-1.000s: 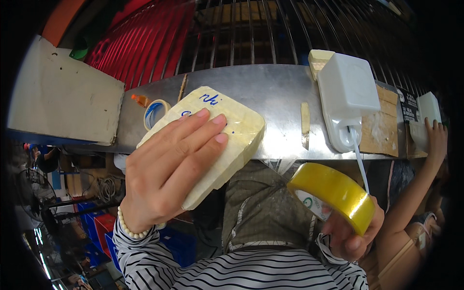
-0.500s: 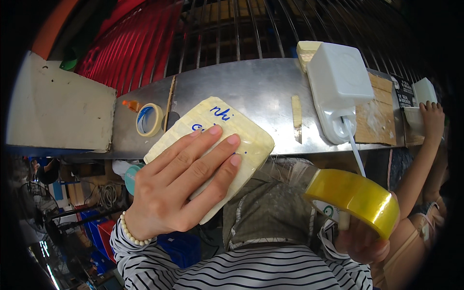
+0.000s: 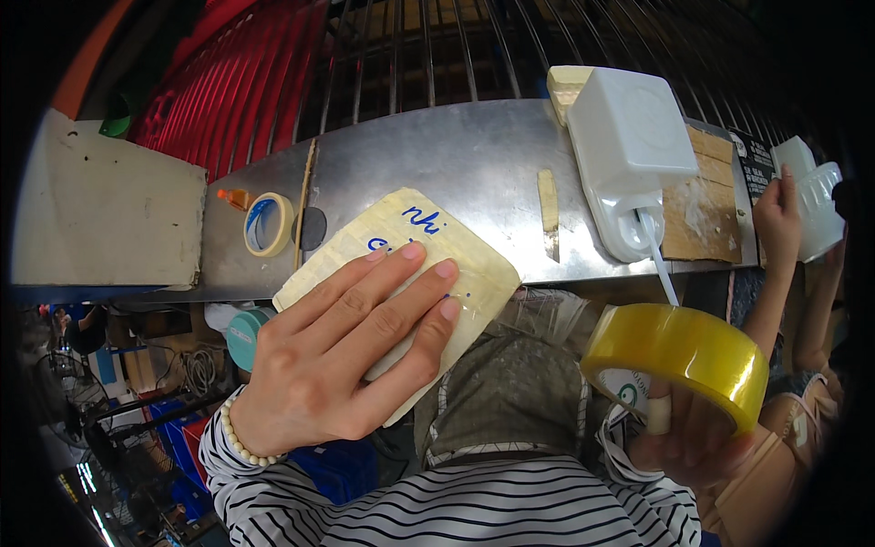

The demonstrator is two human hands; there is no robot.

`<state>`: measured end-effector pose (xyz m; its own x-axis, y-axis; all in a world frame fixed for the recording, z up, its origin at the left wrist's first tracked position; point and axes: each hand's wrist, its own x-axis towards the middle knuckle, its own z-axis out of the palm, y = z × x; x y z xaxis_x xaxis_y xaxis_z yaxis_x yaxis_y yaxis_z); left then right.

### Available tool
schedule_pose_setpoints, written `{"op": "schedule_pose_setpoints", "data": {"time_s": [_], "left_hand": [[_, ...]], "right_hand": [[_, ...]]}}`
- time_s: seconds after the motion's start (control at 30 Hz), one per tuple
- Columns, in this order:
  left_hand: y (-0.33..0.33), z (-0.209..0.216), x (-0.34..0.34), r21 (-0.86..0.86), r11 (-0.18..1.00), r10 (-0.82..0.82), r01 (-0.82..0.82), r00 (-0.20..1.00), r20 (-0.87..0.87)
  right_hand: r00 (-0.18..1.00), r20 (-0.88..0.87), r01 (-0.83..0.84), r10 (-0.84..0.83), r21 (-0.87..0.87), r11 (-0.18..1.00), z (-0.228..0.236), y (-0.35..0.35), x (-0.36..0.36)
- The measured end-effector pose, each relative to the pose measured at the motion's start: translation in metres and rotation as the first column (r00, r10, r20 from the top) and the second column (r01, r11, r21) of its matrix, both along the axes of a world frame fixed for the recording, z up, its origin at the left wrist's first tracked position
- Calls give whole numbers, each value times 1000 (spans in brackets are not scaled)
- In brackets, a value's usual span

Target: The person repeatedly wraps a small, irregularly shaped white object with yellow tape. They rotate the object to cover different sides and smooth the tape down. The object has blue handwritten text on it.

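Your left hand (image 3: 355, 342) lies palm down on a cream block (image 3: 469, 251) marked in blue handwriting, fingers stretched across its upper face. It holds the block tilted out over the near edge of the metal surface (image 3: 447, 137); the thumb is out of sight. A beaded bracelet (image 3: 241, 438) circles that wrist.

Your right hand (image 3: 697, 447), lower and well to the right, grips a yellow roll of tape (image 3: 688, 351) from below, some fingers inside the ring. A clear strip (image 3: 551, 314) runs from the roll towards the block.

Beyond the block, the surface carries a masking-tape ring (image 3: 287, 223) beside a thin stick (image 3: 306, 201). Farther right sit a white plastic piece (image 3: 629, 128) and a sheet of cardboard (image 3: 706, 205). Metal bars (image 3: 419, 55) rise behind. At your right, a co-worker's hand (image 3: 779, 214) holds a white container (image 3: 820, 214).
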<state>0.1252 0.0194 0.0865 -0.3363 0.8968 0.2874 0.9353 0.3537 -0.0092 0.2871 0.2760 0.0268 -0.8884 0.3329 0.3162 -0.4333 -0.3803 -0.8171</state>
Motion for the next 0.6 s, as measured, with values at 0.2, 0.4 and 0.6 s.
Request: {"op": "schedule_pose_setpoints", "data": {"time_s": [0.2,0.4,0.6], "left_hand": [[2,-5,1,-21,997,-70,70,997,22],[2,-2,-1,22,1000,0,0,1000,-21],[0,6,-3,60,998,36,-36,999,-6]], "right_hand": [[1000,-29,0,0,-13,1000,1,4,3],[999,-43,-9,8,-23,1000,-1,7,4],[998,-63,-32,30,-35,999,-3,7,2]]}}
